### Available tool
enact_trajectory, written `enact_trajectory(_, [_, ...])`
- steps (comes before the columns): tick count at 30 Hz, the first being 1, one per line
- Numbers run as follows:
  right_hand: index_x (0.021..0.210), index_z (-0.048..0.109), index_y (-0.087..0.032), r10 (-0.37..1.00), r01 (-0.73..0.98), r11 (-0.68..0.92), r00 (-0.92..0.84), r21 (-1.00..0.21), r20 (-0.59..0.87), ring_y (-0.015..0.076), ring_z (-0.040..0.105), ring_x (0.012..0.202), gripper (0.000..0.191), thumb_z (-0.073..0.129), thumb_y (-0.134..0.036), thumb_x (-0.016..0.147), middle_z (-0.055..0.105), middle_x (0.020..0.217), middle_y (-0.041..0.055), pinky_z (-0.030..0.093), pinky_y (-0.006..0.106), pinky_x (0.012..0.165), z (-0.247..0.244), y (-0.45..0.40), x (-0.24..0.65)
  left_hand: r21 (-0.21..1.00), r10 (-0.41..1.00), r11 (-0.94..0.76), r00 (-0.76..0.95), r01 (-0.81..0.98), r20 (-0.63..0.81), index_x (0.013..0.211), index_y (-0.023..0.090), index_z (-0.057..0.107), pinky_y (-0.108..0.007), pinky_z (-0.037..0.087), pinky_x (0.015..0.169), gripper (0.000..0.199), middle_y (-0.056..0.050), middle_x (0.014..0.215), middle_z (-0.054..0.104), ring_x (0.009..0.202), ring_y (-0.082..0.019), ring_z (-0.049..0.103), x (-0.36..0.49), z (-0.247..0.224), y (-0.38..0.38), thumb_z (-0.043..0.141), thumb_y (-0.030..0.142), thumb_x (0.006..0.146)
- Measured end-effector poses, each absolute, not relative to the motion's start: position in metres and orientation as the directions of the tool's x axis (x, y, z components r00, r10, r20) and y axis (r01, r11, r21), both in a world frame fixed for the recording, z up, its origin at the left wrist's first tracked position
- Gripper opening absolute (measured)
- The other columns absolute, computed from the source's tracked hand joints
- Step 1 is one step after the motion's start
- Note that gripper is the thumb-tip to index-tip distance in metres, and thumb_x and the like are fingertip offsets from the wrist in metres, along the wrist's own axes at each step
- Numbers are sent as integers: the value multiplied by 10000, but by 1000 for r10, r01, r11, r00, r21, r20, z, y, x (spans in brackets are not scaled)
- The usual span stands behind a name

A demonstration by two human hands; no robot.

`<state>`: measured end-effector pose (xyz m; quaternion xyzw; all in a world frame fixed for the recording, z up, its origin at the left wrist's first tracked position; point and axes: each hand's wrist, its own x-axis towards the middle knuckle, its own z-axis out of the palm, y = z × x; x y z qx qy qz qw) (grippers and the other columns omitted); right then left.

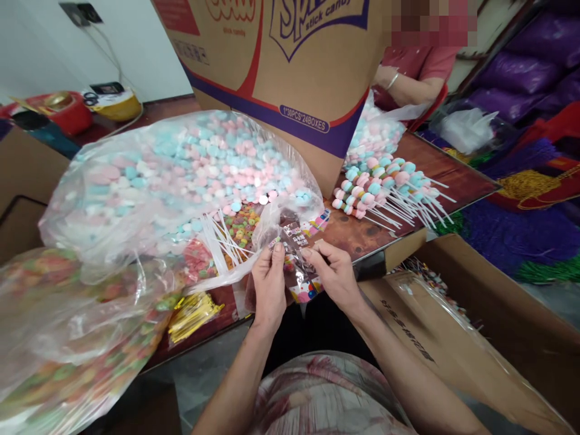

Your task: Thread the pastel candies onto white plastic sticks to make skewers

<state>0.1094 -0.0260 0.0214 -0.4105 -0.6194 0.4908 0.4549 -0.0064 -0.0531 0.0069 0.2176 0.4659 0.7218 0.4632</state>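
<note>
**Even indoor light, wide-angle view with stretched edges**

Bright, diffuse lighting with soft, faint shadows beneath the left hand [269, 284] and right hand [334, 273]. Glare streaks the clear plastic bag [136, 181] — white sheen veils the sweets inside. Straight lines bow toward the frame edges, notably the cardboard box [281, 66]. The centre is sharp; the lower-left corner and near foreground smear — a pixelated patch [432, 23] masks the upper right.

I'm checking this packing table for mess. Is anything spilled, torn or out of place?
Nothing stands out. Both hands, left hand and right hand, pinch a small printed wrapper. The candy skewers lie in a loose pile on the table, none spilled off it.
</note>
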Motion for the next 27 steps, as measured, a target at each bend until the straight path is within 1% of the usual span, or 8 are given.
enact_trajectory(3, [705, 554, -190, 903, 215, 405, -246, -889, 352, 112, 459, 612, 240, 592, -272, 927, 512, 654, -29, 388, 244, 602, 23, -32, 106, 805, 876, -168, -461, -569, -143, 860, 168, 691, -222, 494, 735, 249, -8, 857, 694, 753, -106, 611, -10, 12, -49, 771, 387, 773])
enact_trajectory(5, [838, 610, -184, 818, 264, 565, -307, -782, 487, 141, 554, 710, 113, 565, -204, 939, 615, 767, 17, 443, 267, 679, 25, -41, 101, 696, 877, -174, -432, -696, -212, 798, 157, 656, -192, 464, 621, 245, 17, 711, 633, 621, -76, 551, -16, 14, -46, 792, 356, 754])
enact_trajectory(8, [951, 627, -160, 642, 263, 759, -450, -595, 621, 184, 612, 826, 120, 520, -109, 936, 677, 886, 84, 480, 315, 747, 28, -61, 90, 506, 934, -142, -285, -851, -216, 698, 164, 532, -170, 322, 456, 294, 86, 503, 339, 437, -41, 289, -29, 17, -44, 767, 319, 783])
enact_trajectory(11, [996, 639, -148, 503, 208, 857, -538, -471, 676, 191, 625, 817, 175, 504, -66, 922, 695, 914, 101, 482, 320, 702, 27, -81, 81, 429, 959, -229, -277, -874, -53, 717, 189, 437, -172, 247, 437, 395, 106, 542, 145, 460, -48, 93, -37, 18, -47, 795, 354, 750])
enact_trajectory(13, [1030, 640, -145, 481, 166, 865, -543, -473, 688, 189, 630, 814, 196, 511, -55, 914, 694, 914, 99, 481, 316, 685, 24, -89, 78, 426, 944, -299, -329, -854, 3, 748, 203, 408, -183, 222, 440, 476, 106, 565, 111, 488, -56, 42, -38, 17, -49, 835, 406, 691])
enact_trajectory(19, [1084, 627, -165, 498, 109, 841, -542, -530, 677, 198, 622, 830, 219, 608, -73, 886, 679, 925, 92, 489, 336, 701, 15, -93, 79, 506, 929, -337, -366, -794, 45, 725, 231, 343, -270, 95, 433, 588, 113, 535, 76, 479, -65, -7, -40, 11, -47, 833, 533, 605])
enact_trajectory(24, [1115, 604, -164, 540, 117, 809, -534, -576, 651, 222, 634, 877, 261, 663, -101, 869, 685, 957, 104, 516, 360, 744, 14, -94, 81, 597, 935, -283, -354, -751, -1, 691, 237, 289, -306, 74, 455, 517, 102, 523, 34, 465, -86, -10, -44, 14, -46, 674, 574, 771])
enact_trajectory(27, [1147, 591, -160, 567, 129, 793, -515, -596, 643, 237, 630, 930, 306, 671, -94, 858, 678, 1002, 120, 530, 374, 775, 11, -94, 82, 615, 933, -285, -359, -735, 3, 708, 241, 311, -313, 84, 471, 504, 94, 548, 33, 484, -94, -1, -45, 13, -48, 658, 599, 780])
